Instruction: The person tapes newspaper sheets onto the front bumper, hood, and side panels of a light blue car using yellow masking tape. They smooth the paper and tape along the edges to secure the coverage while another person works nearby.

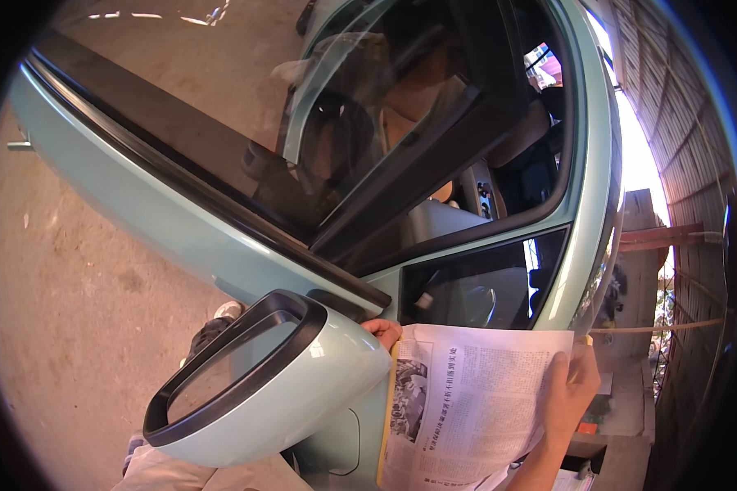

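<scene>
A printed newspaper sheet [483, 409] lies spread against the light green car body, just below the small fixed side window. A yellow strip, possibly masking tape, runs down its left edge, and a bit of yellow shows at its upper right corner. My left hand [382, 331] pinches the sheet's upper left corner; the door mirror hides most of this hand. At the upper right edge, my right hand [571, 380] is closed on the paper, thumb on the printed face and fingers behind. Beside my left hand stands the pale green door mirror [336, 368] with its black rim.
The car door [164, 221] stands open to the left, its window glass showing reflections. Through the door opening the car's interior [499, 172] is visible. Dusty concrete floor [98, 311] spreads at left. On the right are a corrugated wall [680, 106] and a cluttered bench [630, 401].
</scene>
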A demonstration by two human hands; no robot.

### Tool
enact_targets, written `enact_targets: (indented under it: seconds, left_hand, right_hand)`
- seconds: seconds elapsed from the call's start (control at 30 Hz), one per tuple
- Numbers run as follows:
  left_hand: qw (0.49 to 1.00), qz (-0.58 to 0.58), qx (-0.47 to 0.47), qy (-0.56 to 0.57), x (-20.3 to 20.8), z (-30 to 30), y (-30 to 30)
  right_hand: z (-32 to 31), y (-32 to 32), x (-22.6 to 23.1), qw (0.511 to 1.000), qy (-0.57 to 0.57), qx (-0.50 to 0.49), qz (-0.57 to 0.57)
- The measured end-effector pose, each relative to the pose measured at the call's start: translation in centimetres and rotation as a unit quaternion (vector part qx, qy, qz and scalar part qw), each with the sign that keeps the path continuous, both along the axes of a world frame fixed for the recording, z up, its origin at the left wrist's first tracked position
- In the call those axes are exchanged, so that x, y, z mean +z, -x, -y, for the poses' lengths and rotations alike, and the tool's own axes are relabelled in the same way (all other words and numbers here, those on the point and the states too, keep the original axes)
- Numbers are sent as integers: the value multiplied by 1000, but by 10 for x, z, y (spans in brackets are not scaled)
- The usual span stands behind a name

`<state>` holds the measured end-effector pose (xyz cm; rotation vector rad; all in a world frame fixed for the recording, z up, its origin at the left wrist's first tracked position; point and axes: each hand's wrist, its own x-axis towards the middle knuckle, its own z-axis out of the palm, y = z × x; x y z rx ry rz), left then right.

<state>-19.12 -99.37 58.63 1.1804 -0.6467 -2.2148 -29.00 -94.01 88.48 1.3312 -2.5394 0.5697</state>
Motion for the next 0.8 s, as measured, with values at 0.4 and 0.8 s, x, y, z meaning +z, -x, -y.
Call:
enact_targets:
  seconds: [0.4,0.8]
  left_hand:
    - [983,-43,-57,170,31,7,-40]
    - [884,49,-95,455,27,15,-45]
  right_hand:
    - [-1,-1,4,999,-24,-19,-9]
    - [0,-19,4,998,26,-55,-20]
